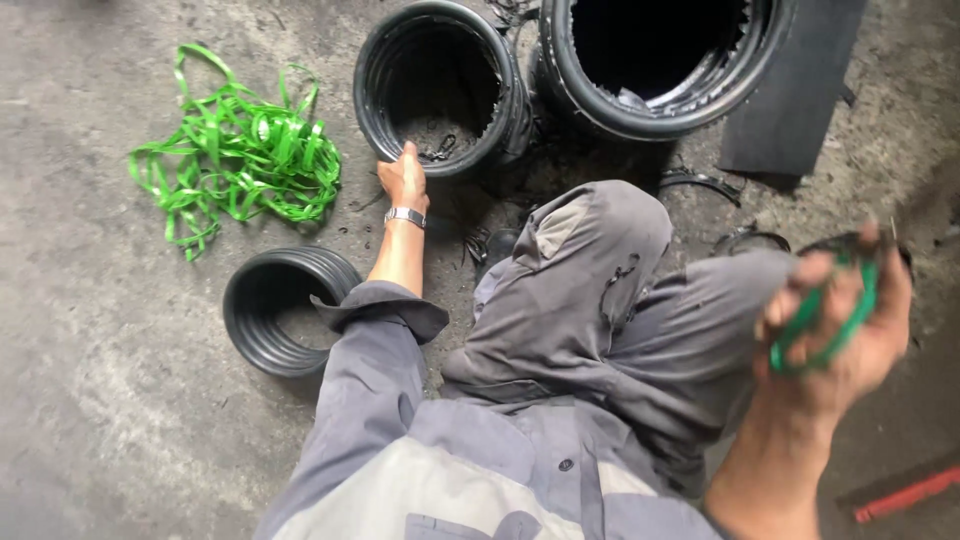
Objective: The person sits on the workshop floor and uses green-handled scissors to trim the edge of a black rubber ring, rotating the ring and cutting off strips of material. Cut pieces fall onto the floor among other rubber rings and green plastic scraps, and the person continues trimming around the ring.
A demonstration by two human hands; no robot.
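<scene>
My left hand [403, 178], with a metal watch on the wrist, reaches forward and touches the lower rim of a black ribbed rubber sleeve [440, 85] standing open on the concrete floor. My right hand [838, 325] is raised close to the camera at the right, blurred, with its fingers closed around a green plastic strap [822, 322] and a thin dark ring. I sit on the floor in grey work clothes, one knee bent up between my hands.
A tangle of green plastic straps [238, 150] lies at the left. A smaller black ribbed sleeve [283, 310] sits beside my left elbow. A large black tyre-like ring [665, 60] and a dark rubber sheet [795, 85] are at the top right. A red bar [905, 495] lies at bottom right.
</scene>
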